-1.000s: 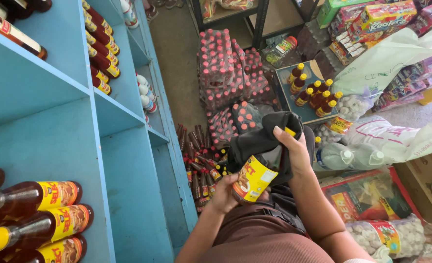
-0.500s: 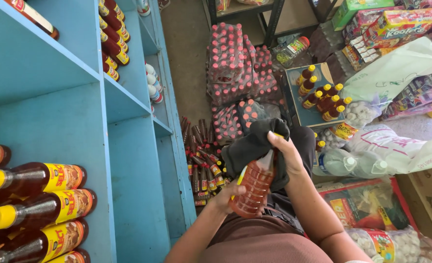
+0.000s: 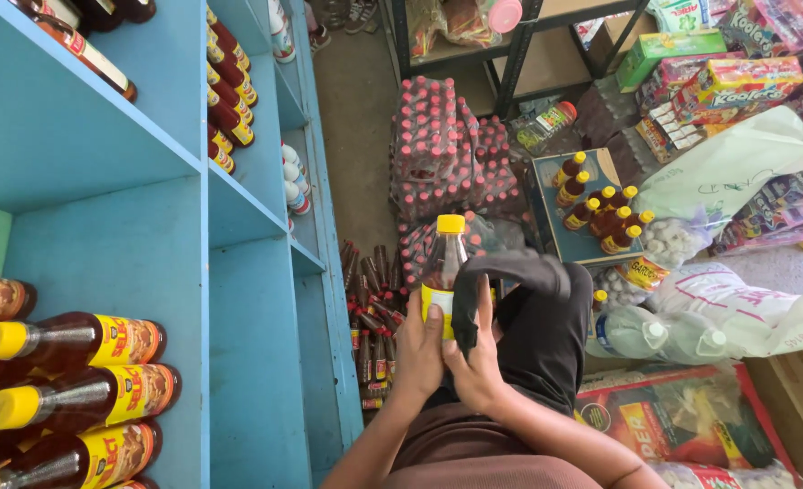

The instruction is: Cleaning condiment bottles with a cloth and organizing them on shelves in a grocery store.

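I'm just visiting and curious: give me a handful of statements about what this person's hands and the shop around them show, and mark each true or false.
1. The left hand grips a bottle with a yellow cap. True.
2. The bottle lies flat on the floor. False: it is held upright in front of the person.
3. The right hand holds a dark cloth against the bottle. True.
4. The blue shelf holds only white jars. False: dark yellow-capped bottles lie on it at the lower left.
5. A box of yellow-capped bottles sits on the floor ahead. True.
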